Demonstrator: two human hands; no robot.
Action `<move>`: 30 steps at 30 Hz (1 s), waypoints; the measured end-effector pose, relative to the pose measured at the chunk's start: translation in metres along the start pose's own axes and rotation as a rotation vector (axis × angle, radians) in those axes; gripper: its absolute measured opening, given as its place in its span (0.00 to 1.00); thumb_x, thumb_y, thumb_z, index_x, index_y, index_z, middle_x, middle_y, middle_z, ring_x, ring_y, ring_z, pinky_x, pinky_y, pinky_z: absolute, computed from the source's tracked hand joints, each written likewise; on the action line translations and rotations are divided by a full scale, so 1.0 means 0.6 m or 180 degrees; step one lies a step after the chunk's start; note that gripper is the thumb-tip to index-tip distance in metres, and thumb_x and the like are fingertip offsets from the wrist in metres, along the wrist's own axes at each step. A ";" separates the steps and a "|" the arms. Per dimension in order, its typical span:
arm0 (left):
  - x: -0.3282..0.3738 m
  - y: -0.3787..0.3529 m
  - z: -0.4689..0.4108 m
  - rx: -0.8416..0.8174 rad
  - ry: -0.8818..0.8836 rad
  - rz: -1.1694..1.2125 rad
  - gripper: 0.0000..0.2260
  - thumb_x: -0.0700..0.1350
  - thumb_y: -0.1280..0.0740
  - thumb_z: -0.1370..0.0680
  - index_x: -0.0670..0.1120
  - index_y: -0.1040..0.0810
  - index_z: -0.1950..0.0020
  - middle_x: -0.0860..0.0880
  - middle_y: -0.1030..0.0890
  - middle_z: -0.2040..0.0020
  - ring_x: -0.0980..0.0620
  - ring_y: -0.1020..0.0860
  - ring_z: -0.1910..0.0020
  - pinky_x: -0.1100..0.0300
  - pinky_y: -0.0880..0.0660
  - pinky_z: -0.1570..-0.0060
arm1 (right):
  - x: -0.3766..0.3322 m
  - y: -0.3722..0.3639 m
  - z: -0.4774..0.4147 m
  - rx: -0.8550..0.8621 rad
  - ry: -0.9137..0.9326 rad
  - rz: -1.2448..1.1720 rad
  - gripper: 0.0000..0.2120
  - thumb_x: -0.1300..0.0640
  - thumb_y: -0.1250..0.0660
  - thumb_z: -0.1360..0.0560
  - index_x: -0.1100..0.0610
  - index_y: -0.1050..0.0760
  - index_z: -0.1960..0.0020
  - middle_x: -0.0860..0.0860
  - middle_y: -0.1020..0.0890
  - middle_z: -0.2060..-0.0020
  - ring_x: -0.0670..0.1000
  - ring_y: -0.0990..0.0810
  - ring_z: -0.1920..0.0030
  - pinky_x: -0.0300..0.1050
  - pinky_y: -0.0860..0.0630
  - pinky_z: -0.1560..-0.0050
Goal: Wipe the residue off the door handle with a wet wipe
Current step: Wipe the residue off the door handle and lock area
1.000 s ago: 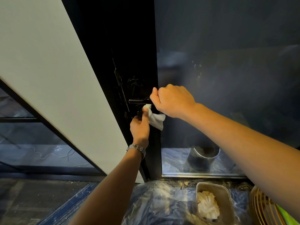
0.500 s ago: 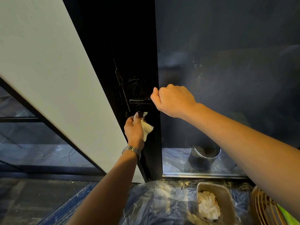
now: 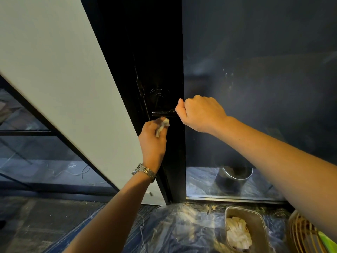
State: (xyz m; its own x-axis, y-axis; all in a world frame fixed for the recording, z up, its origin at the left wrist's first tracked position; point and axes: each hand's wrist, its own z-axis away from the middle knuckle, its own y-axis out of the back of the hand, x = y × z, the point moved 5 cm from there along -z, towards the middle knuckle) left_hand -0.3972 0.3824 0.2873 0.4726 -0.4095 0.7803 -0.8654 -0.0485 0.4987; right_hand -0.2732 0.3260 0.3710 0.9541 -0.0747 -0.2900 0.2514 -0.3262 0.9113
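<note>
A black lever door handle sticks out from the black door frame at mid-height. My right hand is closed around the handle's right end. My left hand, with a metal watch on the wrist, sits just below the handle's left part and holds a crumpled white wet wipe between thumb and fingers. The wipe is a little under the lever, not clearly touching it.
A dark glass panel fills the right side, with a round metal bin behind it. On the plastic-covered floor stands a metal tray with used wipes and, at the far right, a wicker basket. A white wall panel lies left.
My left hand dropped from the handle's underside, bunched the wipe up in its fingers, and now rises back toward the lever. My right hand kept its grip on the handle.
</note>
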 end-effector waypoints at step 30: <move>0.017 -0.010 -0.004 -0.0443 -0.0608 -0.0566 0.12 0.43 0.37 0.22 0.38 0.23 0.42 0.43 0.28 0.38 0.49 0.28 0.43 0.70 0.34 0.44 | 0.000 -0.001 0.000 0.0015 -0.0030 0.0081 0.28 0.52 0.53 0.18 0.57 0.36 0.76 0.50 0.33 0.80 0.50 0.33 0.78 0.41 0.36 0.74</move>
State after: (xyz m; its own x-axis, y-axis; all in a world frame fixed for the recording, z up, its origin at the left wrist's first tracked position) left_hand -0.3870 0.3805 0.2931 0.5634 -0.5706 0.5975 -0.7346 -0.0149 0.6784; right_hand -0.2733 0.3262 0.3706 0.9586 -0.0920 -0.2694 0.2262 -0.3286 0.9170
